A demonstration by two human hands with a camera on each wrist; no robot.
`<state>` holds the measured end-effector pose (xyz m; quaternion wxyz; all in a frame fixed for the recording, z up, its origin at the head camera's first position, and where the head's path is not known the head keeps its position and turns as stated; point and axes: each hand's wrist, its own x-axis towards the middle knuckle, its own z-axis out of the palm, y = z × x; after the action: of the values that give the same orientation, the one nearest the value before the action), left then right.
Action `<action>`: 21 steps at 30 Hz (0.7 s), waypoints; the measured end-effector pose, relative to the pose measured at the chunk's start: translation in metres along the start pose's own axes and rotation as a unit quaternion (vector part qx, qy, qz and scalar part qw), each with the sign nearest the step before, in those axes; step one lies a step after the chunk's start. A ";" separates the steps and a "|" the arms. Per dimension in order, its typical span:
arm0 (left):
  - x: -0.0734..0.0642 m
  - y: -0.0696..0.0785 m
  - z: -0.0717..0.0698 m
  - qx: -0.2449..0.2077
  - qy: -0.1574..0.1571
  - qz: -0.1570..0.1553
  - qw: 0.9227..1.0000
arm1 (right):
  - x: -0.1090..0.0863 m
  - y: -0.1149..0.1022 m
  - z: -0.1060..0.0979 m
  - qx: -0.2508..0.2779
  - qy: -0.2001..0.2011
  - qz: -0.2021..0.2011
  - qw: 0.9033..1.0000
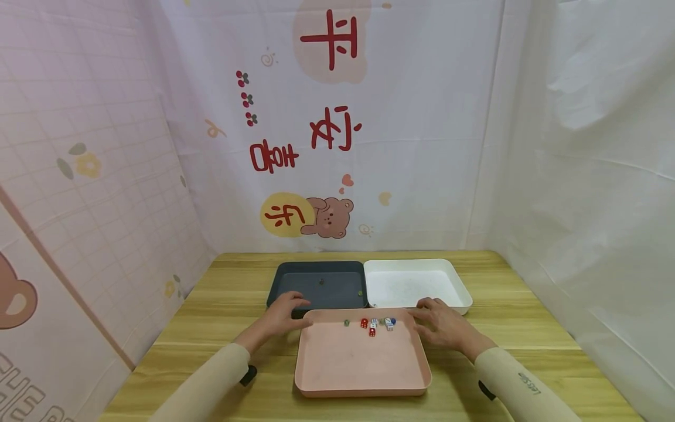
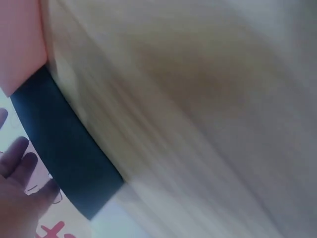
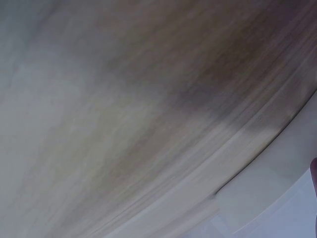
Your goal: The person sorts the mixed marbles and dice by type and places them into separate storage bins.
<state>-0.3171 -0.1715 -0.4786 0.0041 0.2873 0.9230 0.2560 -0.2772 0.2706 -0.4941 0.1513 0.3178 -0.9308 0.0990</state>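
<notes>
A shallow pink tray (image 1: 364,363) lies on the table between the two hands. Along its far side sit red dice (image 1: 372,332), white dice (image 1: 389,325), a small blue piece (image 1: 393,321) and a greenish marble (image 1: 346,323). My left hand (image 1: 282,316) is at the tray's far left corner, thumb by the rim and fingers apart over the dark tray's near edge; the left wrist view shows its loosely spread fingers (image 2: 22,166). At the far right corner, my right hand (image 1: 445,325) has its fingertips by the rim, fingers relaxed. Neither hand visibly grips anything.
Behind the pink tray stand a dark blue-grey tray (image 1: 295,281), with a couple of small marbles inside, and a white tray (image 1: 453,281), side by side. Wooden table (image 1: 527,351) surrounds them. Printed cloth (image 1: 422,146) hangs behind and at both sides.
</notes>
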 end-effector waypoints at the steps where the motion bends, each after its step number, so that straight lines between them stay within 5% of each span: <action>1: -0.004 -0.001 -0.001 0.008 -0.003 0.004 1.000 | 0.000 0.000 0.000 0.001 0.001 0.000 1.000; 9: -0.029 -0.003 -0.004 0.075 -0.031 0.025 0.996 | 0.001 0.000 0.001 0.001 0.005 0.002 1.000; 21: -0.037 -0.007 0.002 0.134 -0.009 0.075 0.988 | 0.001 -0.003 -0.001 0.000 -0.006 0.007 1.000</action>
<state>-0.2892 -0.1950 -0.4892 -0.0449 0.3559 0.9248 0.1271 -0.2759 0.2673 -0.4925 0.1455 0.3115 -0.9339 0.0981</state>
